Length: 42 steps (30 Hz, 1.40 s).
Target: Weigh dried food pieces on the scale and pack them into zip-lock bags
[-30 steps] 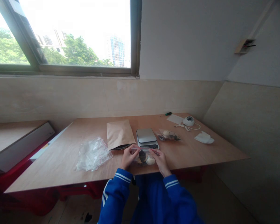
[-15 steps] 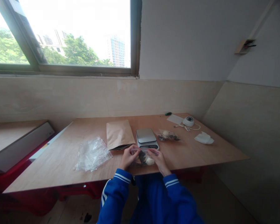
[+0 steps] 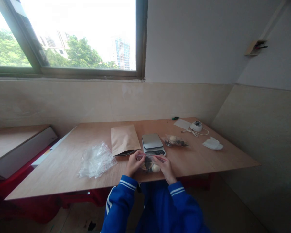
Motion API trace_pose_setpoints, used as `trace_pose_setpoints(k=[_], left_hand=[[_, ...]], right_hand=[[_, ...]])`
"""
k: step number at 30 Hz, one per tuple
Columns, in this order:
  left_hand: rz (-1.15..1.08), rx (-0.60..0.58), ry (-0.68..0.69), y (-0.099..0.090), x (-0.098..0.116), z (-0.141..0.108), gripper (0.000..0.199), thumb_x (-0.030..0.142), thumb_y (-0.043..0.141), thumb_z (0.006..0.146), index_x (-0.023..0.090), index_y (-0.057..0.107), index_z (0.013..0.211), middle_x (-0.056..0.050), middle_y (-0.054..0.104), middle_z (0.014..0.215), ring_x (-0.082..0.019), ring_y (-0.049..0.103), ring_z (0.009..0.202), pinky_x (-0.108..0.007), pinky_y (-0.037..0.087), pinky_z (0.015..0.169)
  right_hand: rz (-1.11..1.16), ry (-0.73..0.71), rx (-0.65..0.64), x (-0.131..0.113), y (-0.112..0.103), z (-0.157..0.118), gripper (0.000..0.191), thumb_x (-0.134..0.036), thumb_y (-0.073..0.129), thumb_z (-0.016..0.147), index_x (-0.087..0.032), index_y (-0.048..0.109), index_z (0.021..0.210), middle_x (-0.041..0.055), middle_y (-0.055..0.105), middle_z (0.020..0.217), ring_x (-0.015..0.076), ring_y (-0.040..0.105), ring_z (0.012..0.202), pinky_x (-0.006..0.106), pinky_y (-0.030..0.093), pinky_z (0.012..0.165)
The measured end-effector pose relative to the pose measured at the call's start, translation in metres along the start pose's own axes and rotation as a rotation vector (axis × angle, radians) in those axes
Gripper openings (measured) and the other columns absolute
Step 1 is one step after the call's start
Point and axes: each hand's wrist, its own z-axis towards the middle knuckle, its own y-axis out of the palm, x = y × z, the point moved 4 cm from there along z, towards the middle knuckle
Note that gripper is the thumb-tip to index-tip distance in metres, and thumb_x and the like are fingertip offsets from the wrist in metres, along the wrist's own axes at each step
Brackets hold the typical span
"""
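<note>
A clear zip bag (image 3: 149, 166) with dark and pale pieces inside is at the table's front edge. My left hand (image 3: 134, 162) pinches the left part of its pinkish zip strip. On the right part of the same strip, my right hand (image 3: 165, 166) has its fingers closed. Just beyond the bag stands a kitchen scale (image 3: 152, 141) with a bare metal plate and a dark display. A brown paper pouch (image 3: 124, 139) lies left of the scale, its dark mouth facing me. To the scale's right rests another filled clear bag (image 3: 176, 141).
Flat clear bags (image 3: 97, 160) lie in a pile at the left of the wooden table (image 3: 199, 158). Toward the back right are a white dome camera (image 3: 196, 126) with its cable, a white card (image 3: 181, 124), a green-handled screwdriver (image 3: 175, 118) and a crumpled tissue (image 3: 212, 143).
My right hand has shifted slightly left along the zip strip. My left hand stays nearly where it was, and the bag remains held in both.
</note>
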Motion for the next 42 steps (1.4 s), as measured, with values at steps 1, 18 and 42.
trace_pose_setpoints(k=[1,18,42], left_hand=[[0.004,0.002,-0.001,0.0,-0.001,0.0,0.028,0.042,0.058,0.08,0.014,0.063,0.082,-0.005,0.067,0.078,-0.016,0.062,0.072,-0.024,0.047,0.065],[0.053,0.082,0.054,-0.001,0.004,0.002,0.029,0.044,0.058,0.079,0.016,0.064,0.081,-0.004,0.067,0.07,-0.015,0.061,0.062,-0.024,0.047,0.058],[0.113,0.103,0.101,-0.002,0.002,-0.005,0.018,0.037,0.051,0.084,0.02,0.053,0.081,-0.002,0.064,0.07,-0.014,0.061,0.062,-0.023,0.047,0.059]], right_hand=[[-0.005,-0.004,0.003,0.0,0.0,0.0,0.035,-0.045,0.075,0.064,-0.014,0.071,0.08,0.007,0.072,0.08,0.0224,0.067,0.079,0.035,0.052,0.077],[-0.639,-0.432,0.153,-0.038,0.001,-0.008,0.029,-0.038,0.057,0.083,-0.024,0.063,0.108,0.0065,0.062,0.1,0.0245,0.055,0.098,0.043,0.04,0.09],[-1.278,-0.592,-0.171,-0.071,0.044,0.0,0.019,-0.005,0.047,0.084,-0.019,0.057,0.077,0.004,0.062,0.082,0.02,0.054,0.082,0.031,0.033,0.076]])
